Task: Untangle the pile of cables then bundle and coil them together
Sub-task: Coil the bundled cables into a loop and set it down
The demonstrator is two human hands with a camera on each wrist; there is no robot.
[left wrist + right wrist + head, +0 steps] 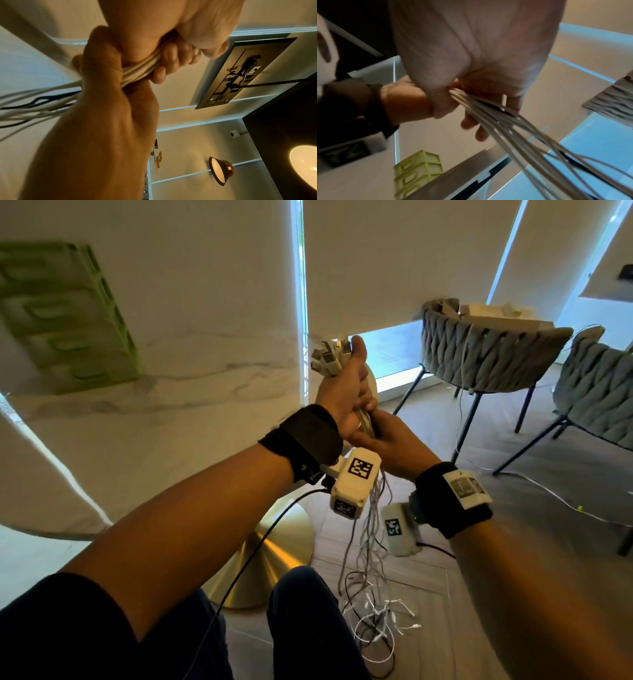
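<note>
My left hand (346,385) is raised and grips the top of a bundle of white and grey cables (371,529), their connector ends (329,357) sticking out above its fist. Directly below it, my right hand (387,440) grips the same bundle, the two hands touching. The cables hang down between my knees, and their loose ends (376,614) lie tangled on the floor. In the left wrist view, the right hand (106,108) wraps the strands (142,70) under the left hand (163,20). In the right wrist view, cables (505,128) fan out from the right hand (479,47) beside the left hand (407,102).
A white marble table (171,412) with a green crate (58,313) on it stands at my left, on a gold cone base (274,559). Two grey woven chairs (479,354) stand at the right. A thin white cable (548,494) runs across the floor there.
</note>
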